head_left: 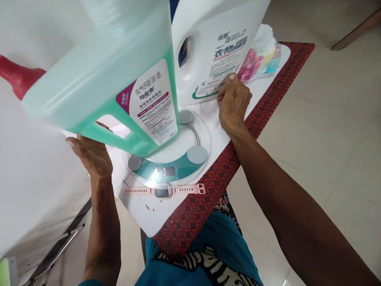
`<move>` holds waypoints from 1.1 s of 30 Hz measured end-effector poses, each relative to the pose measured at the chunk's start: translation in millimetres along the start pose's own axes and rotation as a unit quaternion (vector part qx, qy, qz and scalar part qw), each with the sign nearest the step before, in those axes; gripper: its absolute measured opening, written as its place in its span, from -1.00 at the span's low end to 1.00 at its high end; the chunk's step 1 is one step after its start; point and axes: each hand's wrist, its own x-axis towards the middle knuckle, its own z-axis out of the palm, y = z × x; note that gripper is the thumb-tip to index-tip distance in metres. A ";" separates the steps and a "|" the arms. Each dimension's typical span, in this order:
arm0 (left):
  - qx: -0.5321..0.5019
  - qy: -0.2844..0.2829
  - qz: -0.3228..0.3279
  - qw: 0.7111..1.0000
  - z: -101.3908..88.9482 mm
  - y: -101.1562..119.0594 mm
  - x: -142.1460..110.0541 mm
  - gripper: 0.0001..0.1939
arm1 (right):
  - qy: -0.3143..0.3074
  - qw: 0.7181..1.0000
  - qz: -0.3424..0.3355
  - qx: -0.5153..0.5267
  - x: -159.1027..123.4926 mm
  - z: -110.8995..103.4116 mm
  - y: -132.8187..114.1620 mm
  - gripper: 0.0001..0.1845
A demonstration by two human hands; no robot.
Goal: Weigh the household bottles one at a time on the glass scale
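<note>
My left hand [94, 155] is at the handle of a big translucent detergent bottle [149, 39] with green liquid and a red cap. Some of its fingers are hidden behind the handle. The bottle leans left, its base over a round glass scale [190, 167]; whether it fully rests there I cannot tell. My right hand [235, 101] is a closed fist on the table, beside the lower front of a white 2L laundry detergent bottle [205, 75]. Nothing shows inside this fist. A pink-strapped watch [162, 191] lies at the scale's near edge.
The white table top [150, 222] has a red patterned border [190, 216] along its right and near side. A colourful plastic pack [262, 59] lies behind the white bottle. A white wall [29, 167] is close on the left. Tiled floor [324, 131] spreads out to the right.
</note>
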 end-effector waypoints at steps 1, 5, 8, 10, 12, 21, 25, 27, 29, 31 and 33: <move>-0.001 -0.025 0.029 0.999 7.1 9.4 -1.4 -0.10 | -0.003 1.000 0.005 -0.004 -0.6 -0.6 -2.4 -0.34; -0.010 -0.061 0.047 0.997 28.5 28.9 -7.5 -0.07 | 0.004 1.000 0.011 -0.021 -5.1 -3.7 -14.0 -0.34; -0.037 -0.041 -0.011 0.998 39.7 31.7 -9.7 -0.10 | 0.010 1.000 0.001 -0.013 -7.9 -5.9 -17.8 -0.35; -0.056 -0.016 -0.038 0.998 46.9 32.5 -8.1 -0.04 | 0.012 1.000 -0.012 -0.004 -8.1 -6.5 -17.2 -0.36; -0.064 0.017 -0.044 0.997 53.3 34.4 -2.7 0.00 | 0.010 1.000 -0.028 0.000 -7.0 -6.5 -15.5 -0.37; 0.006 0.163 0.024 0.986 52.8 36.5 95.3 -0.07 | 0.011 1.000 -0.006 -0.018 -2.6 -5.6 -10.8 -0.37; 0.060 0.198 0.017 0.978 51.9 -10.9 147.3 -0.15 | 0.007 1.000 0.002 -0.025 -1.7 -6.1 -12.0 -0.35; 0.065 0.222 0.011 0.973 48.9 -42.5 166.5 -0.20 | 0.004 1.000 0.001 -0.027 -0.9 -6.4 -13.1 -0.35; 0.063 0.250 0.012 0.966 43.0 -71.5 184.0 -0.28 | 0.000 1.000 0.002 -0.030 -0.4 -6.3 -13.4 -0.36; 0.066 0.261 0.017 0.963 35.0 -93.0 201.3 -0.36 | 0.000 1.000 0.006 -0.029 -0.3 -5.8 -12.9 -0.36; 0.070 0.244 0.024 0.967 27.5 -105.5 217.8 -0.41 | 0.004 0.999 0.008 -0.030 -0.6 -5.3 -11.7 -0.36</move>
